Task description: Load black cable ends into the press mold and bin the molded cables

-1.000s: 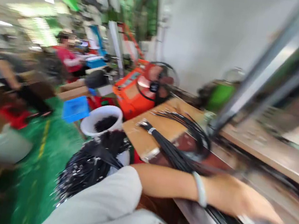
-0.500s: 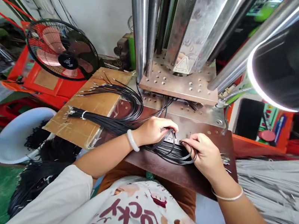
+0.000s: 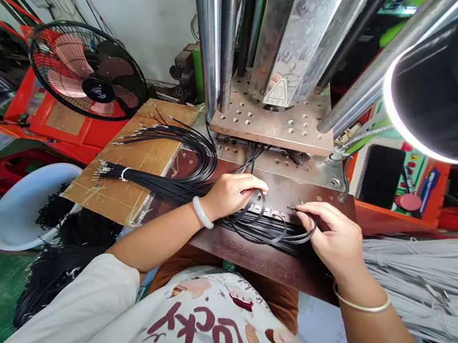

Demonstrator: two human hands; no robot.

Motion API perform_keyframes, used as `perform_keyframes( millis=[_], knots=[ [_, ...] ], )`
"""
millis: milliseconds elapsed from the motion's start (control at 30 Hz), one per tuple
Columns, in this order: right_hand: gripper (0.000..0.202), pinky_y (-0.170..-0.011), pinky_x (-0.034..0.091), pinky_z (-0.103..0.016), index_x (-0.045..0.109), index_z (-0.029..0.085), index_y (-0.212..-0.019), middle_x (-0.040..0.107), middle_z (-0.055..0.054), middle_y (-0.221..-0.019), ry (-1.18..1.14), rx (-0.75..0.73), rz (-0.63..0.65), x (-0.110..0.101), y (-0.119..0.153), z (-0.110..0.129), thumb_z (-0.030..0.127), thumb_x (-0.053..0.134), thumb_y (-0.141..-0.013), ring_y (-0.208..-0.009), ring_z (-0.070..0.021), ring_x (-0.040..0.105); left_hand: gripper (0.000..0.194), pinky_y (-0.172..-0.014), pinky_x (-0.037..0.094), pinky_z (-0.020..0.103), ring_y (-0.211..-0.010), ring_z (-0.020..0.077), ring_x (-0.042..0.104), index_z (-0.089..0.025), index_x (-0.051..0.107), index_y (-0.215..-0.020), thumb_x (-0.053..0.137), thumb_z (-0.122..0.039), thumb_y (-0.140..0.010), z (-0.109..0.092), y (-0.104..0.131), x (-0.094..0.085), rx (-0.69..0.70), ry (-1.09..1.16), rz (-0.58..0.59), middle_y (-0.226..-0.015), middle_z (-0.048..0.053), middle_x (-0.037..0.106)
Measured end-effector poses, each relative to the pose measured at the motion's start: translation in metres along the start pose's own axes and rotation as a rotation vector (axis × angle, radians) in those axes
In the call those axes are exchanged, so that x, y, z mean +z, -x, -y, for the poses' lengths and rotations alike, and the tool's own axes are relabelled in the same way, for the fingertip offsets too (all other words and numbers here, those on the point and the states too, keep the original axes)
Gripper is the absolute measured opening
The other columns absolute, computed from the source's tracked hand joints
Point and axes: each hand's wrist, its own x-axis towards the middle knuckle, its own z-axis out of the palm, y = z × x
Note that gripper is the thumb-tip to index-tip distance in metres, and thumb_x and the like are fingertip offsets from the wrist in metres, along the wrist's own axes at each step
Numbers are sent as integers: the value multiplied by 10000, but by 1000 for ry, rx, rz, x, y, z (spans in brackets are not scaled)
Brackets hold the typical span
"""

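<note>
My left hand (image 3: 230,196) is closed, thumb and fingers pinching a black cable (image 3: 264,207) that bends in a loop below it. To the right, my right hand (image 3: 335,233) pinches black cable close to a thin end that sticks out past the fingertips. Between the hands the cable curves over a bundle of black cables (image 3: 157,184), which is tied with a white band near its left end. A row of small pale metal pieces (image 3: 271,212) lies just behind the bundle on the dark brown board (image 3: 217,246). My fingers partly hide the held cable.
A press with a steel plate (image 3: 273,135) and upright columns stands right behind the board. Loose black cables (image 3: 198,146) curve over cardboard (image 3: 139,148) at left. A fan (image 3: 90,71) is at far left, a round lamp (image 3: 445,95) at upper right, grey cables (image 3: 426,272) at right.
My right hand has moved right, away from my left hand, and its fingers are more extended around the cable. The loop between the hands has shifted. The whole view has tilted slightly.
</note>
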Motion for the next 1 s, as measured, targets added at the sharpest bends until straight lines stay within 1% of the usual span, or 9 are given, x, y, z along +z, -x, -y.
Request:
perform_keyframes(
  millis=[133,267,433,500,633,700,800,900,1000],
  knots=[
    [131,-715,500,-288,649,202,-950,672,-28,-872,-32,-102,78,-2,-1,2,100,595,-887,-776,-156,612,163,-752,551,221,-798,117,684,-126,693,-926,543,-74,-895,1,0,2,22,-2,-4,-870,59,730],
    [152,-710,493,-308,633,182,-962,669,-48,-870,50,-202,114,0,-3,6,80,543,-895,-763,-169,588,167,-762,553,224,-817,117,680,-123,692,-931,531,-84,-906,3,0,3,42,1,-3,-882,66,725],
    [168,-669,489,-334,640,190,-950,659,-65,-837,53,-219,258,2,-1,5,112,499,-904,-747,-193,572,174,-798,552,263,-860,134,660,-113,693,-896,521,-119,-922,3,-1,3,56,1,-25,-896,92,708],
    [183,-651,491,-335,639,198,-949,660,-65,-830,27,-216,280,1,-1,5,115,482,-904,-740,-195,574,173,-784,550,259,-844,127,652,-126,696,-899,525,-139,-928,3,0,3,46,-5,-37,-886,83,700],
    [171,-793,522,-365,642,216,-998,692,-67,-986,33,-107,114,-4,-1,2,144,514,-909,-869,-207,646,168,-758,545,247,-817,118,647,-136,696,-913,531,-159,-935,3,1,3,48,-8,-45,-869,73,693],
    [149,-793,530,-354,647,222,-1005,702,-50,-970,39,-2,43,-4,0,0,177,543,-909,-853,-204,666,164,-756,543,249,-818,120,645,-133,695,-911,536,-166,-936,3,1,2,50,-1,-51,-871,75,692],
    [118,-707,537,-315,659,223,-970,710,-18,-884,-11,101,77,-1,1,-3,198,573,-892,-780,-187,675,157,-770,542,253,-826,120,642,-133,692,-915,538,-158,-934,3,1,2,52,2,-53,-880,76,691],
    [120,-685,533,-311,669,221,-925,711,-11,-857,-30,80,89,2,1,-5,172,567,-886,-757,-181,670,159,-779,540,254,-835,120,642,-134,687,-923,529,-122,-927,3,1,2,72,-7,-50,-886,74,692],
    [156,-748,529,-379,685,199,-925,707,-57,-918,126,-26,38,3,0,-6,163,536,-895,-814,-219,651,164,-774,538,248,-842,124,647,-130,687,-923,527,-93,-915,3,1,2,105,-19,-49,-890,76,695]
  ],
)
